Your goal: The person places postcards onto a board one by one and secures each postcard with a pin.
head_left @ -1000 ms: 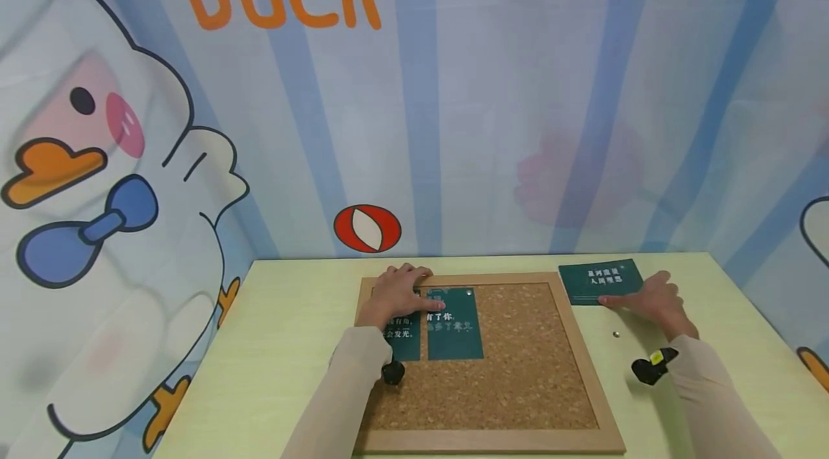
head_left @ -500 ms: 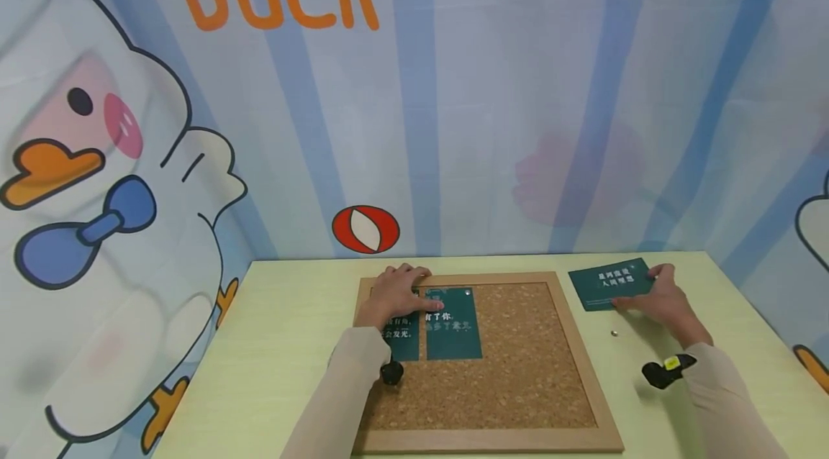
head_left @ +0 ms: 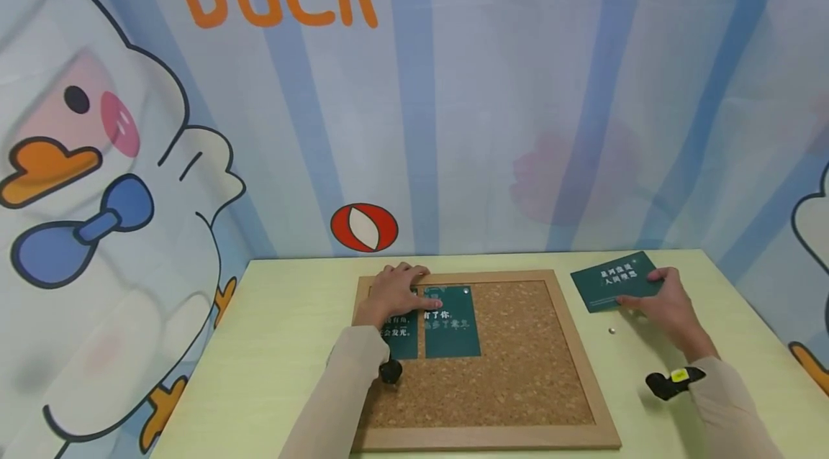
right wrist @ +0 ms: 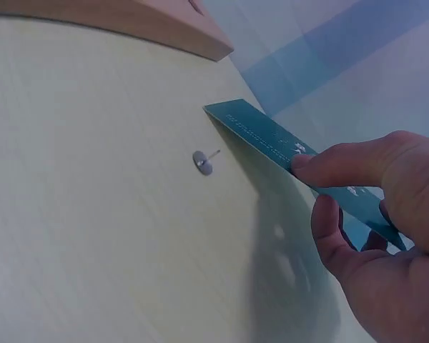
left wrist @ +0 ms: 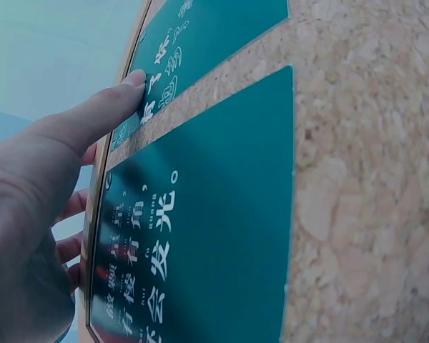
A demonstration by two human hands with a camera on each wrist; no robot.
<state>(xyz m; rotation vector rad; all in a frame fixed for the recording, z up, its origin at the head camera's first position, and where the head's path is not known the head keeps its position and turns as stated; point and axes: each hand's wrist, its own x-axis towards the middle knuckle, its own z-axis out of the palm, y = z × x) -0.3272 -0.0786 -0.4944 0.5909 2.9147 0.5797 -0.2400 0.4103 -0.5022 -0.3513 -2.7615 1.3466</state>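
In the head view a framed cork board (head_left: 531,387) lies on the table, bearing two upright green printed cards. My left hand (head_left: 391,297) grips the board's far frame edge, fingers curled over its outer side. Its thumb rests across the top of the right-hand card (head_left: 453,337) and the hand partly covers the left-hand card (left wrist: 229,193). My right hand (head_left: 667,304) pinches a third green card (head_left: 609,286), thumb on the printed face and fingers beneath. This card is tilted above the table in the right wrist view. A silver thumbtack (right wrist: 202,162) lies near it, its pin pointing up sideways.
The pale yellow table (head_left: 291,344) extends to both sides of the board. A wooden frame corner (right wrist: 200,36) shows near the held card. Behind the table hangs a blue-striped curtain (head_left: 453,121) with duck drawings. A small silver pin head (head_left: 465,291) shows on the right-hand card.
My right hand has drawn the third card away from the board to the right, and the card has turned and tilted upward. My left hand stays in place.
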